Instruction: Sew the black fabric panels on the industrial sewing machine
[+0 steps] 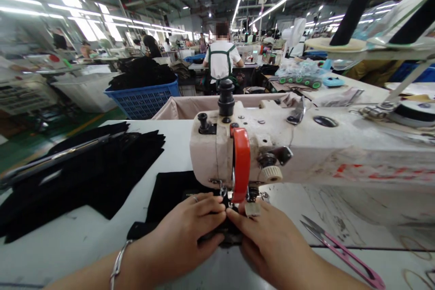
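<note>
Black fabric piece [170, 199] flat on white desk [84, 235] under cream sewing machine's [306, 149] needle, pressed by left hand [190, 231] and right hand [268, 240], fingers flat, nothing gripped; stitching apparently underway, black stack [102, 163] far left unsewn.

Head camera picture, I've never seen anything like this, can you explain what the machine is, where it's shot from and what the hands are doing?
The camera sits on the person's head, looking down at their own hands. The cream machine with the red guard is a sewing machine on a white table. The left hand and right hand press flat on a black fabric piece under its needle area, gripping nothing. A stack of black fabric lies to the left, pink thread snips to the right. Behind, another worker sits facing away.
</note>
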The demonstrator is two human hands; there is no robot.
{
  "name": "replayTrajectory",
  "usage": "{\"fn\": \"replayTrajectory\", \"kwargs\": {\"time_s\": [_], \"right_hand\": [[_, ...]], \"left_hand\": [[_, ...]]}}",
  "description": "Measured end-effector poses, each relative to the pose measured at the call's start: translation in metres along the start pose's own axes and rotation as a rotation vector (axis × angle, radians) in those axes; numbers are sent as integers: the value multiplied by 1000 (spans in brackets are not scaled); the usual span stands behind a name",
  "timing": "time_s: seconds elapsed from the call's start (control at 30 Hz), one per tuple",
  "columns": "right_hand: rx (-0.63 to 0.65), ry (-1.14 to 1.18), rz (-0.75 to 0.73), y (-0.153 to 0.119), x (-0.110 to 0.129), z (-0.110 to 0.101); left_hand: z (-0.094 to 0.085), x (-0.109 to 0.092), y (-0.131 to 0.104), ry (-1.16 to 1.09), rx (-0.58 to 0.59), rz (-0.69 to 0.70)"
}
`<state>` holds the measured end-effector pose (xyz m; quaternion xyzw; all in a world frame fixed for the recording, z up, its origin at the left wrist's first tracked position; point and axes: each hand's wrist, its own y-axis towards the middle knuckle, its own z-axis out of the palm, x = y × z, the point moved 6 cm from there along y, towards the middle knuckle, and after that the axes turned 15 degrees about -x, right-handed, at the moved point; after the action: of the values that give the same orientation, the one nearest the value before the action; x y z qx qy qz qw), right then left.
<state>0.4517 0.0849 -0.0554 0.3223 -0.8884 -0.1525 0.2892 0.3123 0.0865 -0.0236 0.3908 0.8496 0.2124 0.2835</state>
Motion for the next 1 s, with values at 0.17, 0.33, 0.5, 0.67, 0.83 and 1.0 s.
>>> {"fn": "replayTrajectory", "kwargs": {"time_s": [0.17, 0.33, 0.5, 0.67, 0.83, 1.0], "right_hand": [[-71, 7, 32, 3, -1, -2], [-72, 47, 31, 4, 0, -2], [-218, 38, 124, 7, -11, -17], [-192, -93, 201, 14, -22, -21], [-186, -126, 101, 14, -18, -20], [-235, 123, -11, 11, -8, -10]], "left_hand": [[5, 16, 4, 17, 83, -57], [7, 28, 5, 54, 136, -47], [-2, 40, 5, 57, 136, 28], [-6, 56, 1, 0, 119, -18], [-1, 36, 2, -18, 14, 8], [3, 14, 2, -15, -129, -62]]}}
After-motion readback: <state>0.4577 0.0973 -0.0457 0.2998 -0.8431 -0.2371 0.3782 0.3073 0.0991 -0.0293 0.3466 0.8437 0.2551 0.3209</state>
